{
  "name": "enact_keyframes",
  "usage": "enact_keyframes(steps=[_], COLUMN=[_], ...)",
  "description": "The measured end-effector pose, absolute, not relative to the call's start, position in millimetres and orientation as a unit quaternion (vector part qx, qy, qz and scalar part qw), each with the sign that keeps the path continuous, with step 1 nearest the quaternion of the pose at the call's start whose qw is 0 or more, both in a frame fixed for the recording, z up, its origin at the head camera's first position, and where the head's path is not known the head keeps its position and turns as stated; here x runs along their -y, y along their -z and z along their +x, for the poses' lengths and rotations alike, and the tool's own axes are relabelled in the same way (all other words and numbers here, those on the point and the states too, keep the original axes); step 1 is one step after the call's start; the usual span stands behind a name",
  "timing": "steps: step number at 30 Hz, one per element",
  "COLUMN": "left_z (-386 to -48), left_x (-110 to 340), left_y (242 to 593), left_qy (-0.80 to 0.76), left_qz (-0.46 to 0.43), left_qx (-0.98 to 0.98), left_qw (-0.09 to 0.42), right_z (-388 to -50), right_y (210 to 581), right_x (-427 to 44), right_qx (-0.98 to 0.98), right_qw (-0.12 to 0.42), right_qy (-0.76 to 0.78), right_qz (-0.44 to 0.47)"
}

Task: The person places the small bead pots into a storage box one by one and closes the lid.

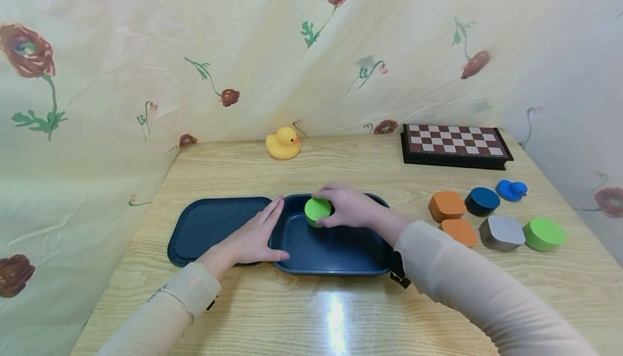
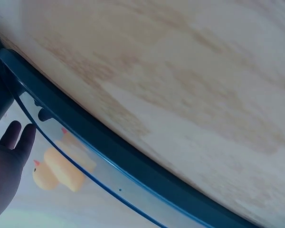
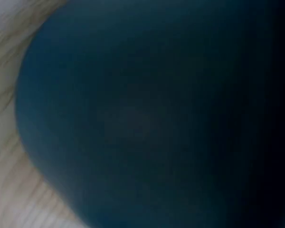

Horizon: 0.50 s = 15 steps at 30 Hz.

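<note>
In the head view the right hand (image 1: pixel 351 205) grips a round green block (image 1: pixel 317 211) between thumb and fingers, inside the left part of a dark blue container (image 1: pixel 336 253). The left hand (image 1: pixel 250 237), fingers straight and thumb spread, lies at the container's left edge, over the right end of a flat dark blue lid (image 1: pixel 219 226). The left wrist view has part of the left hand (image 2: pixel 7 166) beside a dark blue rim (image 2: pixel 114 142). Dark blue container wall (image 3: pixel 133 118) fills most of the right wrist view, and the right hand is hidden there.
A yellow duck (image 1: pixel 283 144) stands at the back of the table (image 1: pixel 233 312), and a checkered board (image 1: pixel 455 145) lies at the back right. On the right are orange blocks (image 1: pixel 446 206), a blue block (image 1: pixel 482 201), a silver block (image 1: pixel 502 232), a green block (image 1: pixel 544 233) and a blue duck (image 1: pixel 511 189).
</note>
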State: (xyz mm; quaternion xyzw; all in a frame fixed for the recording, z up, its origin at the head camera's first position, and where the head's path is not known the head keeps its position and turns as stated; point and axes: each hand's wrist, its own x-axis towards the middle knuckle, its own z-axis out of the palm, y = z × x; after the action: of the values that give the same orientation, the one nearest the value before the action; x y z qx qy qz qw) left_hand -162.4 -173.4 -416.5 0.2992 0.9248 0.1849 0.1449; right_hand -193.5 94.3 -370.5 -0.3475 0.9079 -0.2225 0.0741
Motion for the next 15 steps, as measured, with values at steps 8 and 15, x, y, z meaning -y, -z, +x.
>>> enact_keyframes(steps=[8,15], left_z=[-160.5,-160.4], left_x=[173.2,173.2], left_y=[415.8,416.5], left_qy=[-0.193,-0.185], left_qz=[0.298,0.308], left_qx=[-0.924,-0.923], left_qw=[0.143,0.137], right_z=[-192.6,-187.8], right_y=[379.7,387.5], right_x=[-78.9,-69.5], right_qx=[-0.914,-0.927], right_qw=[0.078,0.096], right_qy=[0.204,0.196], right_qz=[-0.341,-0.304])
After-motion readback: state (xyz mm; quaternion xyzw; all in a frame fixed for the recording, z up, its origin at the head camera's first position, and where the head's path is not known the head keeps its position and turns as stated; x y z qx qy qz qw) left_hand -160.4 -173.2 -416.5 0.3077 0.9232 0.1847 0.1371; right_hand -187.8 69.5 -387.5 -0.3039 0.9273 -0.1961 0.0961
